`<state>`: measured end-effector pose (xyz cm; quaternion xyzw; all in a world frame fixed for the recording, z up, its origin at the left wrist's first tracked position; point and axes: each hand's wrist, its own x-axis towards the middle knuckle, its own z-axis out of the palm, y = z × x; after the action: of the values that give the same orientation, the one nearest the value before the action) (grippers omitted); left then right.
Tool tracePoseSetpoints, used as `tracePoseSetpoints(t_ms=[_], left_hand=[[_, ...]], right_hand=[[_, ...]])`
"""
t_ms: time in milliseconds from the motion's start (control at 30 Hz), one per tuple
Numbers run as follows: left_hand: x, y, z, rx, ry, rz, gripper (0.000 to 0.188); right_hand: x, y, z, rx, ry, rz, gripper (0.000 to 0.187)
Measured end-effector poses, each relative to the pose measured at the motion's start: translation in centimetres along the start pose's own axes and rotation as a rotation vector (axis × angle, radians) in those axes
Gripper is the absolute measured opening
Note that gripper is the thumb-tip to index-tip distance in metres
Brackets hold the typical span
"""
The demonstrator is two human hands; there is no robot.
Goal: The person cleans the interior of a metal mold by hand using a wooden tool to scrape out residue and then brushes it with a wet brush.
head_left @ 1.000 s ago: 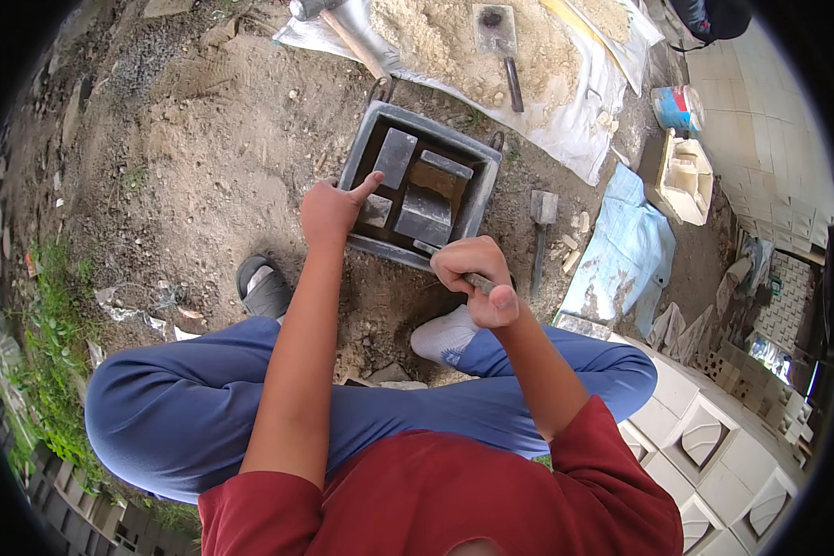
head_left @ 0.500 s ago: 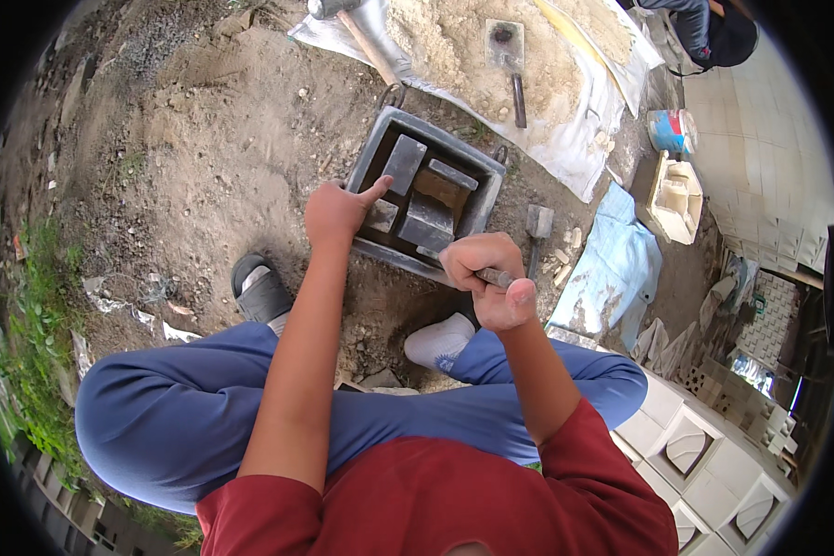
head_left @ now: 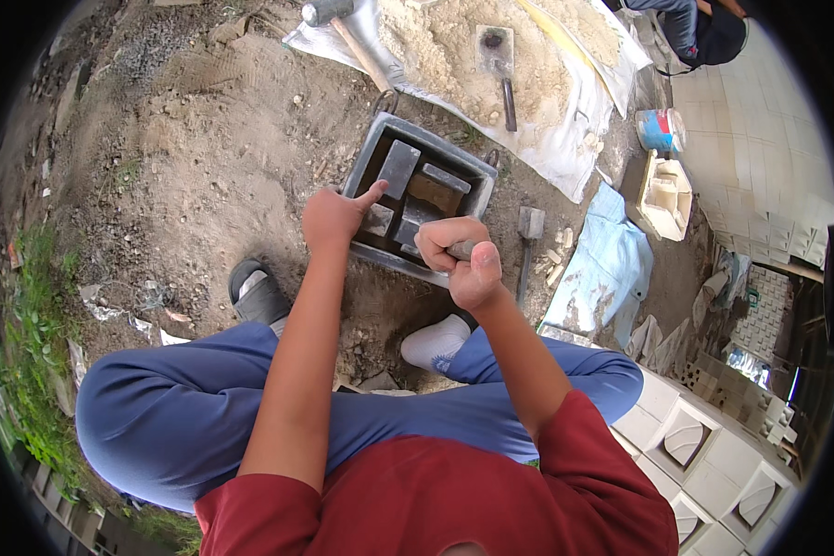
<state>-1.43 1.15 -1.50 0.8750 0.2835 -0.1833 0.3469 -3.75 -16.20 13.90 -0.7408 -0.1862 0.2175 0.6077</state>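
A grey metal mould box (head_left: 484, 167) stands on the soil between my feet, with several dark blocks (head_left: 398, 167) set inside it. My left hand (head_left: 330, 221) grips the box's left wall, its thumb stretched over the rim and its other fingers mostly hidden. Above the box's near right corner, my right hand (head_left: 461, 264) is closed in a fist around the grey, rod-like handle (head_left: 461, 249) of a tool. The tool's working end is hidden below the fist.
Beyond the box, a trowel (head_left: 496, 57) lies on a heap of pale sand (head_left: 435, 56) on white sacking. A mallet (head_left: 329, 13) lies at its left. At right are a small flat-bladed tool (head_left: 530, 222), blue sheet (head_left: 602, 250), cream block (head_left: 667, 196), bucket (head_left: 658, 130) and stacked blocks (head_left: 653, 412).
My right hand has moved left and slightly up with the tool, now covering more of the box's near side. My left hand stays on the box wall. The whole view has shifted slightly.
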Motion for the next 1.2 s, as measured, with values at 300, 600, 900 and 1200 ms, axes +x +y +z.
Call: tracePoseSetpoints(t_ms=[300, 600, 900, 1200], left_hand=[[0.1, 0.4, -0.5, 0.010, -0.019, -0.040, 0.093], [0.2, 0.0, -0.2, -0.003, 0.028, -0.003, 0.094], [0.3, -0.1, 0.0, 0.001, -0.003, -0.032, 0.099], [0.5, 0.4, 0.3, 0.015, 0.006, -0.048, 0.103]], right_hand=[[0.8, 0.0, 1.0, 0.030, 0.027, -0.143, 0.085], [0.9, -0.6, 1.4, 0.075, 0.021, -0.159, 0.086], [-0.3, 0.6, 0.3, 0.085, -0.081, -0.172, 0.089], [-1.6, -1.7, -3.5, 0.266, -0.051, -0.188, 0.088]])
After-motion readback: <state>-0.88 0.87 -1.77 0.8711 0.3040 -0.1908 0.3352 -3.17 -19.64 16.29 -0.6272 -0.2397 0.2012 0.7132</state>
